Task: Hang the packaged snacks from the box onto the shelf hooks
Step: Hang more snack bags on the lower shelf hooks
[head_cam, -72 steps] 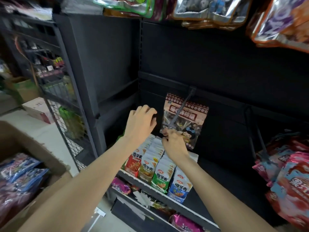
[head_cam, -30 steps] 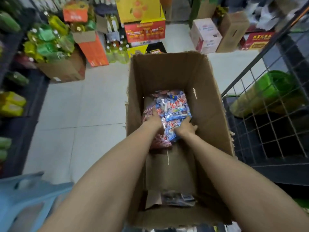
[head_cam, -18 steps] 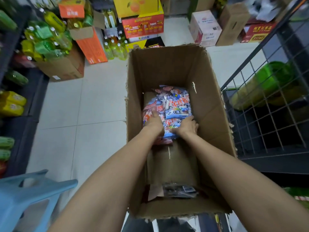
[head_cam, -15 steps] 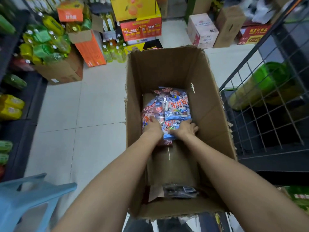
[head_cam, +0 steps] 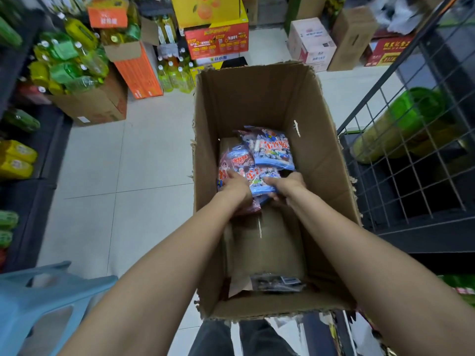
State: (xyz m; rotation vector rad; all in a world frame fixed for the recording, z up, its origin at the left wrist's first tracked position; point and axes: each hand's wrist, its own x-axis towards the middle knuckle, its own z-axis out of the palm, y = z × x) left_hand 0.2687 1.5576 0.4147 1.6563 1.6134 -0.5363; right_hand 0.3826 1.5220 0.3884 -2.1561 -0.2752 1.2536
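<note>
An open cardboard box [head_cam: 318,104] stands on the floor below me. Inside lie several blue-and-red snack packets [head_cam: 270,150] in a small pile. My left hand [head_cam: 237,187] rests on the left, reddish packet. My right hand [head_cam: 285,187] has its fingers curled around the near edge of a blue packet [head_cam: 262,181]. A dark, flat packet [head_cam: 277,282] lies at the box's near end. The shelf hooks are out of view.
A black wire-grid rack [head_cam: 416,155] with a green bottle [head_cam: 401,124] stands to the right of the box. A blue plastic stool [head_cam: 38,299] is at the lower left. Drink bottles [head_cam: 66,57] and cartons [head_cam: 216,34] crowd the far floor. My legs [head_cam: 241,337] are below the box.
2.4 s ago both hands were at a packet on a shelf hook; the view then turned down to the box. Over the last second both hands stay on the packets, and one blue packet has shifted farther away.
</note>
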